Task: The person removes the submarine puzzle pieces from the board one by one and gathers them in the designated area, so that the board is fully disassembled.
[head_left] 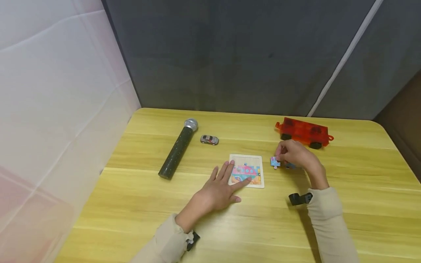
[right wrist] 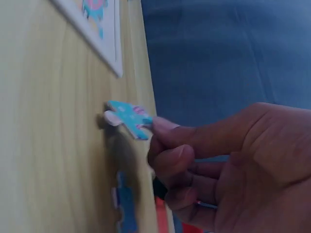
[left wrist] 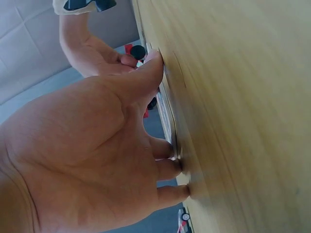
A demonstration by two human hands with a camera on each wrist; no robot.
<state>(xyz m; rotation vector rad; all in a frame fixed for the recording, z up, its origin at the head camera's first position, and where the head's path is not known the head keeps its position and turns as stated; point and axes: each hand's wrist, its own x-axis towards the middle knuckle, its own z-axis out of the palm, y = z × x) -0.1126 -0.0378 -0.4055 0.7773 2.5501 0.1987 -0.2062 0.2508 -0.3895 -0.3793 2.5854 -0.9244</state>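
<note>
My right hand (head_left: 297, 155) pinches a light-blue puzzle piece (right wrist: 127, 116) with pink marks between thumb and forefinger, just over the table right of the puzzle board. Another blue puzzle piece (right wrist: 126, 206) lies on the table below that hand, partly covered by it in the head view. My left hand (head_left: 218, 190) is spread flat, its fingers on the left and lower parts of the square puzzle board (head_left: 262, 171). Inside the white frame, fitted pieces (head_left: 246, 173) show a pink and teal picture across the lower part; bare wood shows at the top.
A red toy wagon (head_left: 304, 131) with black wheels stands behind my right hand. A small silver toy car (head_left: 209, 140) and a dark speckled microphone (head_left: 177, 151) lie to the left on the wooden table (head_left: 131, 204). A grey partition (head_left: 210, 58) rises behind.
</note>
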